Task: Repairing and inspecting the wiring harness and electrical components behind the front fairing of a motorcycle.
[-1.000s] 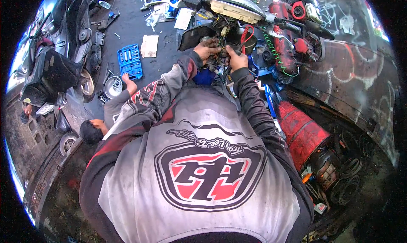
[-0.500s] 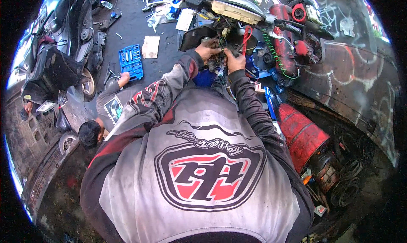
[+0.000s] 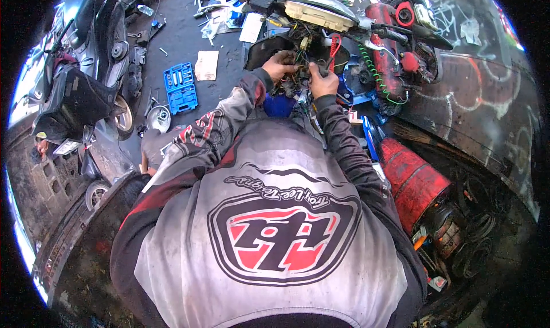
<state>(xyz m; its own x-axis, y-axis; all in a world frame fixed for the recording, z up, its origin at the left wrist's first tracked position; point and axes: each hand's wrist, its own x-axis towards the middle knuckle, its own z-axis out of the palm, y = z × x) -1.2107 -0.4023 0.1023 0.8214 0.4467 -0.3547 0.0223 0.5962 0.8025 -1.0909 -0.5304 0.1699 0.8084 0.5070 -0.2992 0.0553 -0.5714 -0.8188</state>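
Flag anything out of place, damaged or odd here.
Exposed wiring hangs bunched below the headlight unit, around the left hand and right hand; it looks odd outside any cover. The blue tool case lies open on the floor. The red drum, at right, has scuffed, blackened paint.

Jersey [image 3: 269, 213] grey-white with black and red, shield emblem [image 3: 283, 242] in black, white and red; some wires [image 3: 301, 54] green and yellow. Tool case [image 3: 181, 87] blue, paper [image 3: 206, 66] beige, headlight housing [image 3: 318, 17] cream, coiled cord [image 3: 333, 48] red, coiled hose [image 3: 370, 68] green. Drum [image 3: 412, 182] and tank [image 3: 391, 76] red; brownish-grey panel [image 3: 475, 122] has white and red scrawls.
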